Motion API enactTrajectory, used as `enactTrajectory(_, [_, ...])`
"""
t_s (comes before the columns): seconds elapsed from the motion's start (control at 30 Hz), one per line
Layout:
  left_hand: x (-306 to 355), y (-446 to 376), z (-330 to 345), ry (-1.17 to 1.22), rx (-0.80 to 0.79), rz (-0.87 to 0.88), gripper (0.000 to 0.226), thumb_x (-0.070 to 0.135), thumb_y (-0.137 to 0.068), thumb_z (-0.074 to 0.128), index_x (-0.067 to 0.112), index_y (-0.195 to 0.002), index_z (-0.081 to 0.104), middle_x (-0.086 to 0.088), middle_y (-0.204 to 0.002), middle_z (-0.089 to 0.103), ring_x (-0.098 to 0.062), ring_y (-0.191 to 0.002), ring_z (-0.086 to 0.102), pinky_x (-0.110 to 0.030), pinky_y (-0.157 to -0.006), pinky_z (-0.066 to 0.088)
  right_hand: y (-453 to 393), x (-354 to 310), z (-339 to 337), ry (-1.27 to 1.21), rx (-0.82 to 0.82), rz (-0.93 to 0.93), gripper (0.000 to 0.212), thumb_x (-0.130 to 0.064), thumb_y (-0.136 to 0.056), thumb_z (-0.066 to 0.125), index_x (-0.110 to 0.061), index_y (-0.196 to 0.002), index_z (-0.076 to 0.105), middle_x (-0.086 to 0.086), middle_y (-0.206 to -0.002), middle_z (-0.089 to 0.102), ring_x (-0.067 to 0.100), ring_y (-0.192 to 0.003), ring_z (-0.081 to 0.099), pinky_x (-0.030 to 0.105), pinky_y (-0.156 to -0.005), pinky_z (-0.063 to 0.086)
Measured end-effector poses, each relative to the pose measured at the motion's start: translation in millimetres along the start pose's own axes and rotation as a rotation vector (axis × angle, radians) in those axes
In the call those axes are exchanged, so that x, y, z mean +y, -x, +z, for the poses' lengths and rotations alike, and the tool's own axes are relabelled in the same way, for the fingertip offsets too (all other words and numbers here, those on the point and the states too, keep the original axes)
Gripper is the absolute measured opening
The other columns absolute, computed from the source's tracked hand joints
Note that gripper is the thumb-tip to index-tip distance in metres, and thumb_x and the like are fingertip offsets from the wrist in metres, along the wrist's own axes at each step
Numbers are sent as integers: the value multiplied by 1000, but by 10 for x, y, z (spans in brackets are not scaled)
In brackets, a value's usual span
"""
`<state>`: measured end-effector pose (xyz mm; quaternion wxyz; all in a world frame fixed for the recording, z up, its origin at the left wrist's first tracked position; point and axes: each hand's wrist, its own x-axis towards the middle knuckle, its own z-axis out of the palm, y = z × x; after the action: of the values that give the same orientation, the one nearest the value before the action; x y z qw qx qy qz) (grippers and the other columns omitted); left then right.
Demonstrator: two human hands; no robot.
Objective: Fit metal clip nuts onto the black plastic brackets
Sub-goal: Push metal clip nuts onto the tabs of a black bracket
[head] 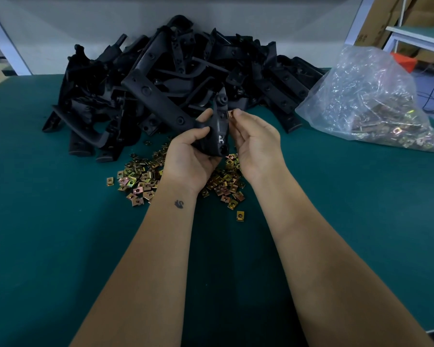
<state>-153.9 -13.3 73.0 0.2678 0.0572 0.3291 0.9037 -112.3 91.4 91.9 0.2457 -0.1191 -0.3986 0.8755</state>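
Observation:
My left hand (189, 152) grips a black plastic bracket (219, 126), held upright above the table with its narrow end pointing away from me. My right hand (254, 141) pinches a small metal clip nut (231, 113) between thumb and fingertip, right against the bracket's right edge near its upper end. Whether the nut sits on the edge I cannot tell. Several loose brass-coloured clip nuts (140, 179) lie scattered on the green mat under both hands.
A big heap of black brackets (161, 78) fills the back of the green table (60, 234). A clear plastic bag of clip nuts (368, 103) lies at the right. One stray nut (240, 215) lies nearer me. Cardboard boxes and a white frame stand behind.

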Motion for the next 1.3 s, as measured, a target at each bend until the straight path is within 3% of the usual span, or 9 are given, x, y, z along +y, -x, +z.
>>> enactTrajectory(0.2, [2, 1, 2, 7, -25, -3, 35, 8, -92, 43, 21, -111, 70, -4, -106, 75, -16, -90, 73, -33, -91, 51, 2, 18, 12, -17, -6, 12, 9, 5, -89, 63, 0, -83, 68, 11, -83, 71, 15, -74, 69, 24, -80, 58])
enactTrajectory(0.37, [3, 16, 14, 63, -14, 3, 37, 11, -74, 53, 22, -103, 71, -4, -102, 76, -15, -82, 74, -26, -65, 57, 11, 32, 9, 19, -80, 42, 13, 2, -89, 63, -5, -79, 67, 8, -79, 73, 15, -73, 71, 25, -72, 59])
enactTrajectory(0.43, [6, 21, 17, 75, -14, 7, 40, 11, -71, 53, 20, -106, 69, -4, -101, 75, -16, -80, 74, -25, -62, 56, 24, 33, 4, 61, -114, 49, 15, 0, -90, 63, -9, -77, 65, 6, -77, 74, 14, -71, 71, 25, -65, 57])
enactTrajectory(0.57, [-2, 24, 27, 71, 26, 30, 29, 7, -91, 46, 17, -115, 59, -5, -98, 72, -15, -74, 70, -23, -57, 53, 41, 24, -2, 130, -154, 46, 16, -3, -90, 63, -13, -78, 62, 5, -78, 74, 15, -71, 70, 26, -62, 56])
enactTrajectory(0.67, [-4, 34, 57, 59, 42, 35, 10, 14, -98, 53, 11, -104, 60, -3, -83, 72, -12, -66, 68, -20, -54, 51, 42, 7, -8, 148, -172, 46, 18, -2, -89, 63, -14, -75, 62, 5, -78, 73, 15, -70, 69, 25, -63, 55])
enactTrajectory(0.8, [3, 33, 70, -28, 60, 51, 17, 24, -98, 59, 11, -107, 59, 0, -84, 69, -9, -65, 63, -18, -51, 46, 40, -8, -14, 177, -189, 55, 18, -3, -87, 65, -14, -74, 64, 3, -77, 70, 13, -64, 64, 24, -60, 54])
enactTrajectory(1.07, [14, 62, 77, 7, 58, 94, 15, 17, -93, 64, 14, -107, 59, 0, -85, 72, -10, -66, 68, -21, -54, 51, 36, 13, -15, 142, -209, 120, 8, -6, -89, 65, -11, -86, 70, 0, -75, 69, 9, -61, 62, 21, -61, 53])
enactTrajectory(1.3, [42, 41, 29, -54, 61, 140, 14, 10, -91, 67, 19, -100, 59, 3, -85, 74, -10, -74, 72, -22, -58, 53, 10, -1, -34, 223, -216, 117, 18, -4, -89, 66, -13, -75, 71, -2, -62, 63, 8, -56, 58, 20, -57, 49])
